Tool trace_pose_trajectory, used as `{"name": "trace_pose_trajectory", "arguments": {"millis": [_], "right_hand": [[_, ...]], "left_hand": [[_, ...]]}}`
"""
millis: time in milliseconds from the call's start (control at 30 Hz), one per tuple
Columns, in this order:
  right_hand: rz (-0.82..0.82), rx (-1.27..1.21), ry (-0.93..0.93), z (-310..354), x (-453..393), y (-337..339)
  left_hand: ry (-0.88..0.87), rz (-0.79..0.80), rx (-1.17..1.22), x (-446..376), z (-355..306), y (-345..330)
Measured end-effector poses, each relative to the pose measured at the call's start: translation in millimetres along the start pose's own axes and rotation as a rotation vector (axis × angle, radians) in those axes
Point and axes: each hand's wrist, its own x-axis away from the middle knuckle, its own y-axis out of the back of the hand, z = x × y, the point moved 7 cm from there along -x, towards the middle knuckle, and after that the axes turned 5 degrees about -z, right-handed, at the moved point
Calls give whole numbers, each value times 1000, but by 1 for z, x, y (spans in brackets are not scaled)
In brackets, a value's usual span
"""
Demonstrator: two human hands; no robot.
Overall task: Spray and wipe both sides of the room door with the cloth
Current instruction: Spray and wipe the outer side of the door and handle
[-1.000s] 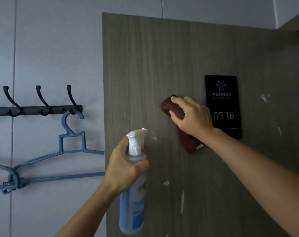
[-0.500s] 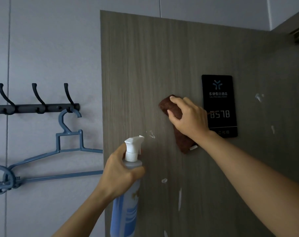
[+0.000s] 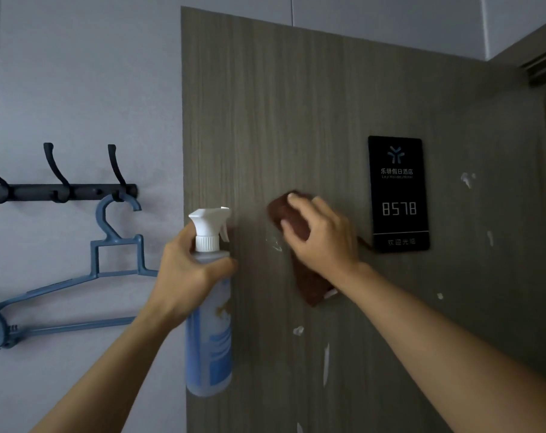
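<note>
The grey-brown wood-grain door fills the middle and right of the view, standing open against the wall. My right hand presses a brown cloth flat on the door, left of the black room-number plate. My left hand grips the neck of a blue spray bottle with a white trigger head, held upright at the door's left edge. White foam spots dot the door below and right of the cloth.
A black hook rail is fixed on the grey wall to the left, with blue plastic hangers hanging from it. The door frame's top corner shows at the upper right.
My right hand and the cloth have slid a little down and to the left on the door. The bottle in my left hand has risen and come nearer the door's edge.
</note>
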Motion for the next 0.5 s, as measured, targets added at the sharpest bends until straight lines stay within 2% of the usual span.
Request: {"name": "trace_pose_trajectory", "arguments": {"millis": [133, 200, 267, 333, 400, 500], "right_hand": [[139, -38, 373, 30, 62, -2], [223, 8, 501, 29, 74, 0], [222, 62, 411, 14, 50, 2], [122, 74, 158, -5, 5, 8], [62, 91, -10, -18, -31, 9], [26, 79, -35, -7, -27, 3]], "left_hand": [[-25, 9, -14, -7, 1, 1], [-23, 7, -20, -7, 4, 1], [-15, 6, -11, -7, 6, 1], [-16, 10, -2, -6, 7, -1], [-14, 0, 0, -6, 8, -1], [-20, -12, -11, -6, 9, -2]]}}
